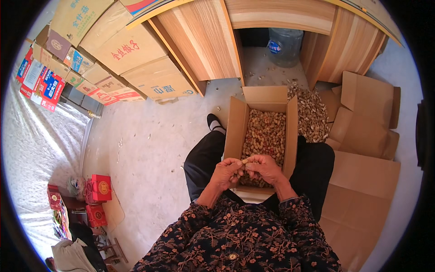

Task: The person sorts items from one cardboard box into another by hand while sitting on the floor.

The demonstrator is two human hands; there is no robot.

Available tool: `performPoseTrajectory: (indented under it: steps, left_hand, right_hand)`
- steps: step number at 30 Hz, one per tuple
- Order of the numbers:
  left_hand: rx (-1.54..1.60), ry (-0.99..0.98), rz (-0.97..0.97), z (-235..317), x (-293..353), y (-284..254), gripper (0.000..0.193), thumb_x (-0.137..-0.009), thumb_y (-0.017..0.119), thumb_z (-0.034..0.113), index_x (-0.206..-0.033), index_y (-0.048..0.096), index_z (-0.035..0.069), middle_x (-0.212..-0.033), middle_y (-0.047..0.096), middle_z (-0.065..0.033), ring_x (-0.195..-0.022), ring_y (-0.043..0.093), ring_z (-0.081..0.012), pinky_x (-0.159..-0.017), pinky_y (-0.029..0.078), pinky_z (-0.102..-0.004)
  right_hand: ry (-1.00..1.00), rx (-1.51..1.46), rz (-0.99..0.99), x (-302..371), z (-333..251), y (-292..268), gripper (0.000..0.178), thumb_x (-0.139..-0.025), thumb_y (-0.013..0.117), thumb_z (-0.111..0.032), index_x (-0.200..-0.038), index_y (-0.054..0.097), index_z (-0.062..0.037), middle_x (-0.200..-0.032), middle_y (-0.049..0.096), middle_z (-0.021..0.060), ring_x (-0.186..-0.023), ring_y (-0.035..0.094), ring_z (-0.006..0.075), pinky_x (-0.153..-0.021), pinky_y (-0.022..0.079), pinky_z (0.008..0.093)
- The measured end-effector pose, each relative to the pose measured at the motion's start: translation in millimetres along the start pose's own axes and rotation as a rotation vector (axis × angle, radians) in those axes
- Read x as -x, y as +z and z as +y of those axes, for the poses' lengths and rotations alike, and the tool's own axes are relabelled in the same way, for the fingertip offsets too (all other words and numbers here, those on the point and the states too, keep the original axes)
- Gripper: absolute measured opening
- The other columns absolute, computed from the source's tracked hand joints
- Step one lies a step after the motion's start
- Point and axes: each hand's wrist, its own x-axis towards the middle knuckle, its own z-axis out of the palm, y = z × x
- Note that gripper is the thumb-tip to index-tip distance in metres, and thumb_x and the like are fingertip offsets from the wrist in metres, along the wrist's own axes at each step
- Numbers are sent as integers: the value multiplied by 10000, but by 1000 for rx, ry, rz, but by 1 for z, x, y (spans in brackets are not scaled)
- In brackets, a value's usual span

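Note:
Over the near end of an open cardboard box (292, 131), my two hands meet with the fingertips pinched together. The box stands between my knees and is filled with unshelled peanuts (265, 131), with some reddish bits among them. A single peanut (245, 161) shows between the fingertips. My left hand (226, 174) is closed on its left end, and my right hand (264, 169) pinches it from the other side. Whether its shell is cracked is too small to tell. Other fingers of both hands are curled, and what lies in the palms is hidden.
A heap of peanut shells (310, 113) lies on the floor right of the box, beside flattened cardboard (362, 181). Ahead stands a wooden desk (281, 16) with a large plastic water bottle (285, 47) under it. Stacked cartons (131, 50) and red gift boxes (99, 188) are at left.

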Motion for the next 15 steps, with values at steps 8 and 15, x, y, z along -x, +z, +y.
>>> performPoseTrajectory:
  steps: [8, 15]
  left_hand:
    - [-84, 0, 47, -1, 1, 8, 108, -764, 632, 69, -839, 571, 21, -696, 600, -42, -539, 562, -80, -377, 371, -156]
    - [-204, 3, 51, -4, 0, 8, 106, -770, 629, 84, -841, 574, 28, -709, 608, -40, -540, 564, -77, -377, 369, -162]
  right_hand:
    - [-20, 46, 48, -4, 6, -4, 189, -811, 594, -161, -889, 600, 11, -642, 558, 12, -534, 492, 62, -472, 385, 191]
    - [-30, 146, 83, -4, 6, -3, 171, -807, 569, -155, -860, 609, 3, -629, 556, 6, -516, 486, 58, -446, 373, 192]
